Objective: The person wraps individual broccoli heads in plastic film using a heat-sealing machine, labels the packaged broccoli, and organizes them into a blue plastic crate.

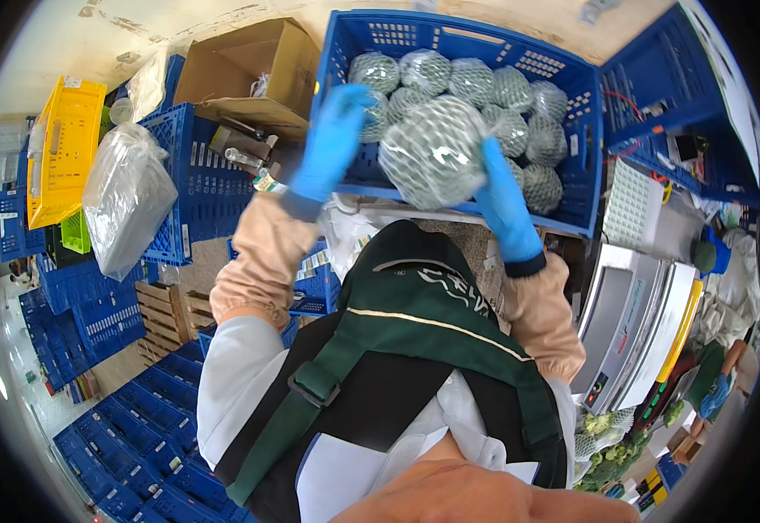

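A large round item in white foam netting and clear wrap (433, 153) is held above the near side of a blue plastic crate (586, 170). My right hand (504, 196), in a blue glove, presses against its right side. My left hand (337, 134), gloved too, is raised at the crate's left edge beside the wrapped items, with fingers bent; whether it touches one of them I cannot tell. Several similar net-wrapped round items (471, 82) lie in rows inside the crate. What is within the wrapping is partly hidden, though it looks greenish.
An open cardboard box (298, 72) stands left of the crate. Farther left are a yellow crate (69, 153) and a plastic-wrapped bundle (128, 196). A wrapping machine (622, 327) stands at right. Blue crates fill the lower left. A co-worker's gloved hand (716, 395) shows far right, near broccoli (618, 457).
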A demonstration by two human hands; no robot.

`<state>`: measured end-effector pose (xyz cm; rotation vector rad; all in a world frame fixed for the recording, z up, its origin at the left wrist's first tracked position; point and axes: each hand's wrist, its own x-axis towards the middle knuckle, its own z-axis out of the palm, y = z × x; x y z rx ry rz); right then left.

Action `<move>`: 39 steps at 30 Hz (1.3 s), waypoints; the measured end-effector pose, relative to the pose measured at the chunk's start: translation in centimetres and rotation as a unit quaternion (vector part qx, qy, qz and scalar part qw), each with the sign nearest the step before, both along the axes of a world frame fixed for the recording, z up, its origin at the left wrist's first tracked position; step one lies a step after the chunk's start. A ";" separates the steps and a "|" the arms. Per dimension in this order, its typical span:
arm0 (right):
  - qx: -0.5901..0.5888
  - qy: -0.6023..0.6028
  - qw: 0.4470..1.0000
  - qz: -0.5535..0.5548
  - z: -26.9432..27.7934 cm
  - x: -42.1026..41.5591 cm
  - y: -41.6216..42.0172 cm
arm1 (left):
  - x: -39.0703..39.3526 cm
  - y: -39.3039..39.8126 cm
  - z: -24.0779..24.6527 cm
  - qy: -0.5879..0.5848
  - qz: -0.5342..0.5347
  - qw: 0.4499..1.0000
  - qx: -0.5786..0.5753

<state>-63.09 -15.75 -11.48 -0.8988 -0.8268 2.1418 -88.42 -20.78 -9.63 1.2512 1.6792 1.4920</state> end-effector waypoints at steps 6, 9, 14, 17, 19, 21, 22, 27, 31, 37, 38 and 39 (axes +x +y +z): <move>0.053 -0.284 0.912 0.290 -9.8 -14.5 3.3 | -9.6 -0.7 1.9 -0.182 -0.006 0.982 -0.058; 0.153 -0.378 0.852 0.328 -15.4 -15.4 4.5 | -9.3 -0.9 -2.8 -0.106 -0.082 0.988 -0.081; -0.011 -0.118 0.926 0.360 -12.0 -13.7 4.3 | -6.1 -2.2 -5.6 0.381 -0.209 0.884 -0.171; -0.120 -0.001 0.936 0.331 -11.0 -14.5 4.1 | -5.1 -1.0 -8.0 0.369 -0.226 0.867 -0.248; -0.190 0.021 0.938 0.287 -10.1 -13.8 3.9 | -6.0 -0.8 -7.0 0.327 -0.258 0.873 -0.254; -0.203 -0.023 0.942 0.267 -10.1 -12.8 3.8 | -6.2 -2.2 -8.1 0.323 -0.232 0.891 -0.220; -0.179 -0.059 0.945 0.266 -10.7 -12.6 3.6 | -5.9 -2.5 -8.6 0.319 -0.211 0.899 -0.212; 0.350 -0.393 0.812 0.253 -14.7 -13.6 4.1 | -3.9 -1.3 -9.8 0.380 -0.172 0.876 -0.244; 0.521 -0.489 0.659 0.234 -8.1 -15.6 4.9 | -5.4 -1.9 -8.2 0.308 -0.197 0.893 -0.261; 0.789 -0.347 0.403 0.307 -11.8 -19.1 9.9 | -3.3 0.0 -7.1 0.433 -0.181 0.799 -0.375; 0.791 -0.330 0.404 0.321 -12.9 -19.4 10.3 | -3.1 0.4 -6.4 0.422 -0.197 0.789 -0.401; 0.792 -0.313 0.405 0.334 -12.7 -19.8 10.7 | -2.9 0.6 -5.8 0.410 -0.212 0.778 -0.426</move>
